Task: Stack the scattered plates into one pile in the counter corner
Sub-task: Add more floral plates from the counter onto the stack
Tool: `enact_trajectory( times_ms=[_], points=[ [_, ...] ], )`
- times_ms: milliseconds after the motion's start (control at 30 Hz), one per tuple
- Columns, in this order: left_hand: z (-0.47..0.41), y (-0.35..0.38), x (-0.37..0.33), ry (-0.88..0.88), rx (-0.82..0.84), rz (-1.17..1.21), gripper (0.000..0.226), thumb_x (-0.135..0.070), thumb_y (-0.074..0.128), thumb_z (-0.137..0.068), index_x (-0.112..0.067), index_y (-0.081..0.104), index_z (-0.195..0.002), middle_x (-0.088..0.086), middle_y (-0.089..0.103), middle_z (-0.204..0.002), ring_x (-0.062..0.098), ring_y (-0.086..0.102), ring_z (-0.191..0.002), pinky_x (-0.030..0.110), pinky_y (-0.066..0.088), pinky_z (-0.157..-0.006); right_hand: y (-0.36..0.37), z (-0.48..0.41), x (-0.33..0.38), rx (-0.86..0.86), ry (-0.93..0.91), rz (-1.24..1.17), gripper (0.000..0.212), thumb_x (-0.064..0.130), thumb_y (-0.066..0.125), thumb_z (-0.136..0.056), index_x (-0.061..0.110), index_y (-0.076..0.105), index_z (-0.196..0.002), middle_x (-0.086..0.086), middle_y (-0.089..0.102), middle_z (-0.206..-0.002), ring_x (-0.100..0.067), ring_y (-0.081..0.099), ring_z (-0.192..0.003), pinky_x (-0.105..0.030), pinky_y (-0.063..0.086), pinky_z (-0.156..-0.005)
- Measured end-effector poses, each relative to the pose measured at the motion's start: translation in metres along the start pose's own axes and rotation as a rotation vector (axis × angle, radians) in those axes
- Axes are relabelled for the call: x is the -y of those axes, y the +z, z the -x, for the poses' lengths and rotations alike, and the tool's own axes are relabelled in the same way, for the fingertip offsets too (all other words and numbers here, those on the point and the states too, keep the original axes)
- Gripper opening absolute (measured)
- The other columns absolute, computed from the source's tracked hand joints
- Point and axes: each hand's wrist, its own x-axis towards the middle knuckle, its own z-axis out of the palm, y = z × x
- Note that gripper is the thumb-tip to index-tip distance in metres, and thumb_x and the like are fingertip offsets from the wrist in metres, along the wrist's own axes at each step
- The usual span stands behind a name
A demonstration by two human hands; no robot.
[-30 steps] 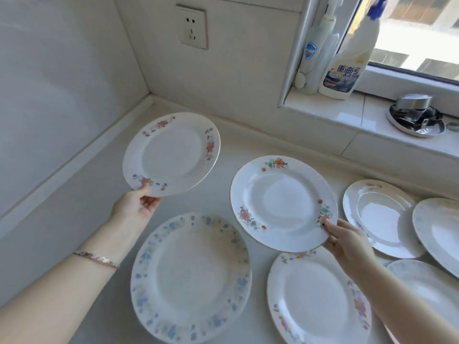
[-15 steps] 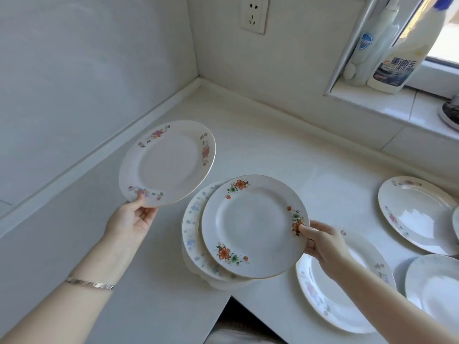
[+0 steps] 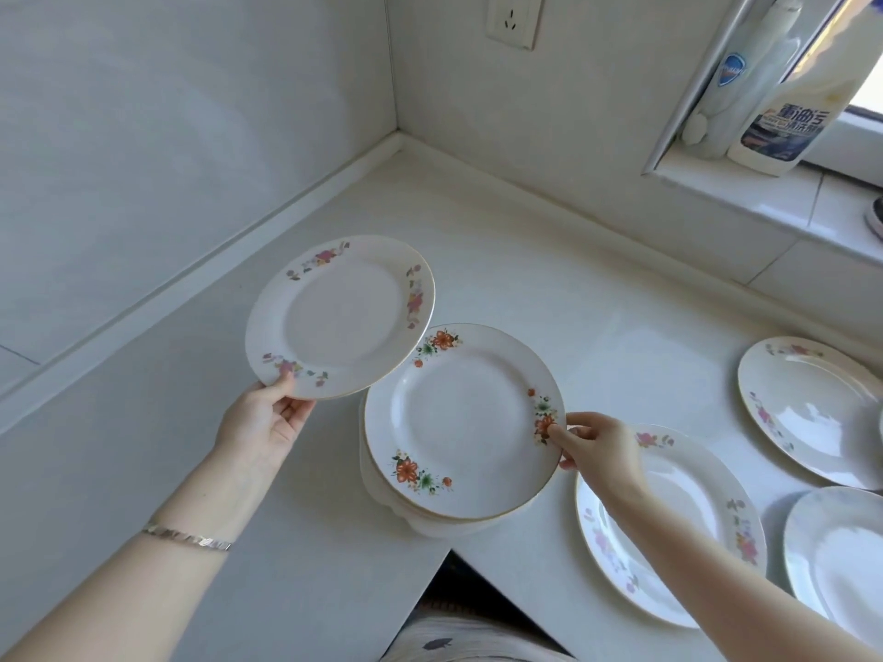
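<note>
open counter [image 3: 525, 279] toward the corner [image 3: 400, 138] (walls [image 3: 191, 112] on two sides), loose plates [image 3: 812, 413] rightward

Daylight comes in hard from the window [image 3: 867, 102] at the upper right of the frame, blown out to white there. It puts shiny glare on the plates [image 3: 812, 413] along the right edge, while the wall [image 3: 143, 136] at the upper left stays a cooler, dimmer grey. Shadows on the desk [image 3: 525, 279] are faint and soft-edged. The wide lens bows straight lines toward the borders, and the whole picture looks slightly soft.
</note>
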Motion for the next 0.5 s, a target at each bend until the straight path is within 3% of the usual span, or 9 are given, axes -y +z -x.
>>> enact_trajectory(
  times_ms=[100,200,333,400,500],
  points=[
    [0.000,0.002,0.001,-0.001,0.019,-0.053,0.015,-0.008,0.049,-0.094,-0.014,0.058,-0.084,-0.007,0.073,-0.057,0.002,0.070,-0.054,0.016,0.056,-0.050,0.000,-0.003,0.002,0.001,0.003,0.050,0.027,0.020,0.069,-0.080,0.011,0.064,-0.104,0.001,0.063,-0.060,-0.013,0.059,-0.048,-0.030,0.050,-0.059],
    [0.002,0.004,0.001,0.005,0.037,-0.138,0.016,-0.006,0.049,-0.094,-0.013,0.059,-0.084,-0.007,0.073,-0.059,0.003,0.070,-0.056,0.016,0.056,-0.050,-0.007,-0.010,0.011,0.103,0.074,0.240,0.047,0.039,0.068,-0.078,0.018,0.053,-0.117,-0.003,0.064,-0.078,-0.021,0.062,-0.070,-0.037,0.054,-0.074],
    [0.011,0.010,-0.001,0.023,0.049,-0.283,0.017,0.000,0.050,-0.091,-0.010,0.062,-0.084,-0.002,0.073,-0.069,0.013,0.068,-0.069,0.018,0.056,-0.049,-0.018,-0.015,0.034,-0.012,0.003,0.185,0.051,0.041,0.052,-0.089,0.009,0.048,-0.129,-0.009,0.063,-0.109,-0.026,0.060,-0.099,-0.033,0.046,-0.084],
    [0.019,0.016,0.000,0.009,0.081,-0.363,0.018,0.002,0.049,-0.091,-0.008,0.062,-0.084,0.003,0.071,-0.075,0.015,0.065,-0.070,0.019,0.056,-0.048,-0.018,-0.015,0.050,0.041,-0.034,-0.059,0.042,0.039,0.047,-0.092,0.010,0.051,-0.123,-0.005,0.063,-0.097,-0.021,0.061,-0.088,-0.036,0.050,-0.083],
    [0.032,0.027,0.005,-0.064,0.171,-0.479,0.017,0.003,0.048,-0.090,-0.006,0.062,-0.085,0.006,0.070,-0.075,0.018,0.065,-0.067,0.019,0.055,-0.046,-0.013,-0.011,0.069,0.266,0.035,-0.359,0.025,0.037,0.040,-0.096,0.019,0.052,-0.109,-0.005,0.059,-0.085,-0.019,0.057,-0.070,-0.030,0.049,-0.069]
  ],
)
